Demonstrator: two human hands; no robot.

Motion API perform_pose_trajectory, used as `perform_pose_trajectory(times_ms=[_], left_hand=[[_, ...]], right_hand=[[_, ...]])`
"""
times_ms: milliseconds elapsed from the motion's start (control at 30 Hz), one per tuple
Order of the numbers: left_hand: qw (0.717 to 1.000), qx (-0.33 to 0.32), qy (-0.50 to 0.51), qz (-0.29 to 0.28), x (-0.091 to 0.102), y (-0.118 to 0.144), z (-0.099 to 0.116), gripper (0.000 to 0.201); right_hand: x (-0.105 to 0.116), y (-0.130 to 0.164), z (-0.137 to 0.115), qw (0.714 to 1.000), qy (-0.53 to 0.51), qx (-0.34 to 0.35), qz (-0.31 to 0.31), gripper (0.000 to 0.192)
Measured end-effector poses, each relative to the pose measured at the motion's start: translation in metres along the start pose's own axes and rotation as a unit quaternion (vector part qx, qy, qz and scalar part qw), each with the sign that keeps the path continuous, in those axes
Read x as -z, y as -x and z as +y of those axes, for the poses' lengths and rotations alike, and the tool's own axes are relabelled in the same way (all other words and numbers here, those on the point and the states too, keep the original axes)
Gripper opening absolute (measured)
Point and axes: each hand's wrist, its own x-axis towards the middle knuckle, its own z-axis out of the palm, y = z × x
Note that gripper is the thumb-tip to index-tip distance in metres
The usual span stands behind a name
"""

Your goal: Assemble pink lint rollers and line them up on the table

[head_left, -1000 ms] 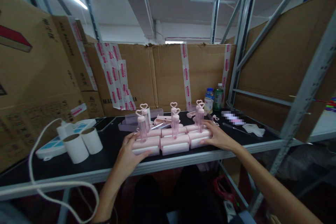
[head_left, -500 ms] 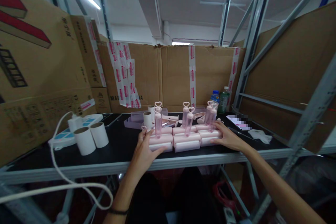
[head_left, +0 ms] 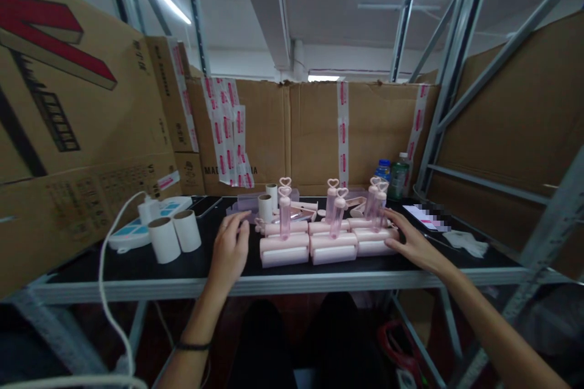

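Here the left hand rests flat and open on the black tabletop, just left of the pink rollers, gripping nothing. The right hand lies spread against the rightmost roller, touching it without closing. Six rollers stand in two rows of three at the near edge, each with a heart-topped handle. They look light, stiff and smooth; the broad bases seem the safest hold. Two cardboard tubes stand at left.
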Motion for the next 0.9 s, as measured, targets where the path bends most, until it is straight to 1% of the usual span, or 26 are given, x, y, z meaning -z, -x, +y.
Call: perform_pose_trajectory(times_ms=[67, 133, 200, 267, 400, 467, 533, 600, 667, 733, 800, 900], left_hand=[[1.000, 0.002, -0.019, -0.009, 0.008, -0.020, -0.010, 0.039], [0.999, -0.006, -0.027, -0.037, 0.012, -0.036, -0.017, 0.037], [0.997, -0.022, -0.024, -0.069, 0.012, -0.046, -0.018, 0.040], [0.995, -0.039, -0.018, -0.087, 0.011, -0.052, -0.018, 0.043], [0.995, -0.052, -0.016, -0.089, 0.002, -0.064, -0.022, 0.036], [0.995, -0.049, -0.006, -0.087, -0.002, -0.072, -0.024, 0.032], [0.996, -0.044, 0.015, -0.077, -0.003, -0.077, -0.021, 0.029], [0.996, -0.037, 0.047, -0.061, 0.000, -0.074, -0.013, 0.031], [0.994, -0.030, 0.092, -0.057, 0.004, -0.064, 0.000, 0.038], [0.987, -0.018, 0.144, -0.075, 0.009, -0.051, 0.013, 0.046], [0.977, 0.000, 0.189, -0.098, 0.010, -0.041, 0.024, 0.053], [0.962, 0.030, 0.242, -0.120, 0.003, -0.039, 0.034, 0.066]], right_hand=[[0.003, 0.004, -0.004, 1.000, -0.001, -0.003, 0.008, 0.072], [0.004, 0.008, -0.008, 1.000, 0.001, -0.008, 0.014, 0.072], [0.005, 0.010, -0.014, 1.000, 0.005, -0.011, 0.018, 0.074], [0.006, 0.010, -0.019, 1.000, 0.009, -0.009, 0.022, 0.075], [0.009, 0.005, -0.031, 0.999, 0.016, 0.000, 0.048, 0.075], [0.009, 0.001, -0.039, 0.997, 0.021, 0.008, 0.072, 0.073], [0.007, -0.001, -0.049, 0.994, 0.027, 0.014, 0.102, 0.068], [0.005, -0.001, -0.057, 0.991, 0.027, 0.015, 0.134, 0.063], [0.003, 0.000, -0.063, 0.986, 0.022, 0.015, 0.162, 0.060], [0.003, 0.001, -0.064, 0.983, 0.008, 0.008, 0.182, 0.061], [0.004, -0.001, -0.063, 0.981, -0.029, -0.014, 0.194, 0.063], [0.006, -0.011, -0.060, 0.975, -0.099, -0.054, 0.194, 0.068]])
